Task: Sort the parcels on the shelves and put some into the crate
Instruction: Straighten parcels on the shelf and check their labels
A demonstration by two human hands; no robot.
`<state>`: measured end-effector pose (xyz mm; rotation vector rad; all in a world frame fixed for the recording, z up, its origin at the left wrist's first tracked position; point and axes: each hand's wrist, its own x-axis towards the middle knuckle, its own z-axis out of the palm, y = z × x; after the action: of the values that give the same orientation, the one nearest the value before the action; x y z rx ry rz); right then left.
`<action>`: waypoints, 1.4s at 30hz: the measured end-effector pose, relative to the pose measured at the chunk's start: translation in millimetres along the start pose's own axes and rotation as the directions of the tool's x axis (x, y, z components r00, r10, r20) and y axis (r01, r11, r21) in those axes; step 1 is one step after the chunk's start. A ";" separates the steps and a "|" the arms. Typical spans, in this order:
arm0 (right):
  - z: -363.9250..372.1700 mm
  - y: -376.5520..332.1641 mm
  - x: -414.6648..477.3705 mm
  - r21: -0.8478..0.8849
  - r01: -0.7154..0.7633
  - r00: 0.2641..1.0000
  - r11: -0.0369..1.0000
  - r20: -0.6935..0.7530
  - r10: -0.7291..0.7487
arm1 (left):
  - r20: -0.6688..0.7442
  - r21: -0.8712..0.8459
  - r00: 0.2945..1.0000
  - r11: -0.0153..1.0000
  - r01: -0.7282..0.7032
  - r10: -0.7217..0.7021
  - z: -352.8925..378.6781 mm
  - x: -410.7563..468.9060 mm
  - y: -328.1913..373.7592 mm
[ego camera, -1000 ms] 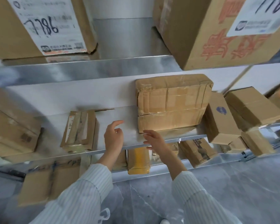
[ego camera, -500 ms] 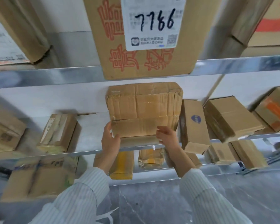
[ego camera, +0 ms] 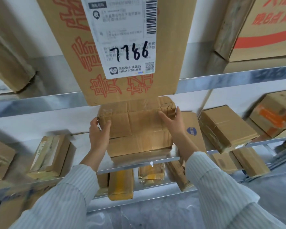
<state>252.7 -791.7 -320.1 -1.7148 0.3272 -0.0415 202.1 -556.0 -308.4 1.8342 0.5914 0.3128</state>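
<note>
Left hand (ego camera: 98, 134) and right hand (ego camera: 172, 126) grip the cardboard parcel (ego camera: 139, 129) on the steel middle shelf (ego camera: 135, 164), one labelled carton (ego camera: 122, 47) at 12 o'clock, two yellow-taped parcels (ego camera: 120, 185) at 6 o'clock above grey floor (ego camera: 155, 217).

Both arms, in pale striped sleeves, reach forward and up, forearms bare past the cuffs. The left hand (ego camera: 99, 134) grips the upper left corner of a parcel (ego camera: 139, 128), thumb on its front and fingers curled round the edge. The right hand (ego camera: 173, 124) grips the upper right corner the same way.
</note>
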 end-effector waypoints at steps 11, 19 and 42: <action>5.3 -0.2 11.0 0.088 -0.017 0.993 0.996 -0.113 0.027 | -0.059 -0.105 0.982 0.980 0.170 -0.177 4.8 22.2 7.5; 5.9 -7.1 -7.8 0.116 -0.027 0.973 0.993 -0.225 0.053 | -0.098 -0.144 0.930 0.930 0.338 -0.354 -2.8 20.7 13.0; 5.2 -13.7 -55.1 -0.008 -0.156 0.946 0.988 -0.289 0.147 | 0.019 -0.366 0.960 0.892 0.266 -0.278 -66.9 -21.4 -8.0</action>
<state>203.6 -771.7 -299.0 -1.7104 0.6786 -0.1754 149.6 -511.7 -291.7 1.3694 0.7514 0.2458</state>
